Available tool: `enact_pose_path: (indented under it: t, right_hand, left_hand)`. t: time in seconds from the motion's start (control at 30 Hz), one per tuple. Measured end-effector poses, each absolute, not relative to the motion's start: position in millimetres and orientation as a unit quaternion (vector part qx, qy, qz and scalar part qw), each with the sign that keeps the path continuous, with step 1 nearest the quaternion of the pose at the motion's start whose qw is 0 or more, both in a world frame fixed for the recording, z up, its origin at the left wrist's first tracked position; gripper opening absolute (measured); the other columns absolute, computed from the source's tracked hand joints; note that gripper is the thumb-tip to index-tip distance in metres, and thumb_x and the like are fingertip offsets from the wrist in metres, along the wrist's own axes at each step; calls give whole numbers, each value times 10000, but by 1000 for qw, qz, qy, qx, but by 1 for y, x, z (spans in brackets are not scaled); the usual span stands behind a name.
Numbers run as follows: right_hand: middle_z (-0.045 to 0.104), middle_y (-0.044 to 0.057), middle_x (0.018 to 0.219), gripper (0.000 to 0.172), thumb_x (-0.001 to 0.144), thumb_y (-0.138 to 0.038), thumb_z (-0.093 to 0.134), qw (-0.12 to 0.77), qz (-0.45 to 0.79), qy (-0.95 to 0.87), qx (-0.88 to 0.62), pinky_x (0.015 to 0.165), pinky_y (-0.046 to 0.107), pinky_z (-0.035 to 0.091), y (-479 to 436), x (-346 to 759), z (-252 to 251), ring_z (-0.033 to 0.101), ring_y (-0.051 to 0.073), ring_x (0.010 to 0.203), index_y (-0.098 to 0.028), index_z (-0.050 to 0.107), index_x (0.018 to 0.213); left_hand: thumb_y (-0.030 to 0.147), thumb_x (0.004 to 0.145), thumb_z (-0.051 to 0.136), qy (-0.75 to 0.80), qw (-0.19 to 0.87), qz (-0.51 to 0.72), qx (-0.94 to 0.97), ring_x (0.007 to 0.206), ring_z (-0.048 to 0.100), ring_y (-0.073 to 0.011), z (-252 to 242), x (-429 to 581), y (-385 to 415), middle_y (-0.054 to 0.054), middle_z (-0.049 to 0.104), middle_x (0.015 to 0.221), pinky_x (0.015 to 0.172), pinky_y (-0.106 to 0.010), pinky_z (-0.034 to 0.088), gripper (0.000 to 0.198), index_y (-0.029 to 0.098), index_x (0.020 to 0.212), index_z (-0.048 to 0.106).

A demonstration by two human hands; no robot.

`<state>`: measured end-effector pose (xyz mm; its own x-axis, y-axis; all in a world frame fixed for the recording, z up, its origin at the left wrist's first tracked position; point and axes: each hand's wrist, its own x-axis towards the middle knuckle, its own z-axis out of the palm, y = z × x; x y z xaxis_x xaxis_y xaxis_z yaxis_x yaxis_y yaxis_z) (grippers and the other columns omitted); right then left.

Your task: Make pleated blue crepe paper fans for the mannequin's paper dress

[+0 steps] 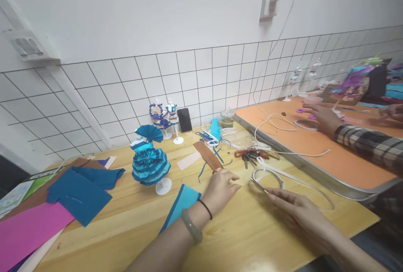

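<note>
Far left: printed sheet [19, 194], lettering too small to read. Then a pleated blue paper dress [150, 165] on the desk [245, 234]. Turquoise strip [185, 198] runs near left to far right, partly behind forearm. Brown strip [208, 155] slants far left to near right, near end at left hand [222, 188]: fingers loosely curled, thumb apart, contact unclear. Right hand [292, 208] pinches slim metal tool [260, 185], tip toward far left, by white tape roll [278, 176].
</note>
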<state>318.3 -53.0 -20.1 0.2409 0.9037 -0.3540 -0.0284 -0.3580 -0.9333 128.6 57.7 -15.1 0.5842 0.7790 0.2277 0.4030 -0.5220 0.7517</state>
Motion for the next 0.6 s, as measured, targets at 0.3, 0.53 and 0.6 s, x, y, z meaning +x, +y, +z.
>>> enact_pose_path:
  t: [0.3,0.53,0.6]
  right_hand:
    - [323,-88,530,335,597,-397,749,543,616,-228,-523,357,156,72,-55,339,-26,129,2,396,-154,588,762]
    - [333,-86,536,286,662,-387,704,557,628,-227,-494,339,128,120,-54,341,-24,144,-12,373,-146,553,697]
    - [332,-90,517,312,666,-417,688,552,623,-237,-501,332,128,113,-54,341,-26,135,-14,360,-143,540,668]
  left_hand:
    - [261,719,568,377,436,264,774,743,591,-164,-37,200,67,-78,673,867,680,-271,467,249,125,895,677]
    - [249,708,559,340,505,221,762,684,585,-133,-44,211,74,-53,679,796,626,-223,452,224,117,845,676]
    - [218,705,545,341,507,216,762,678,577,-129,-44,214,73,-46,670,773,630,-222,445,203,114,826,671]
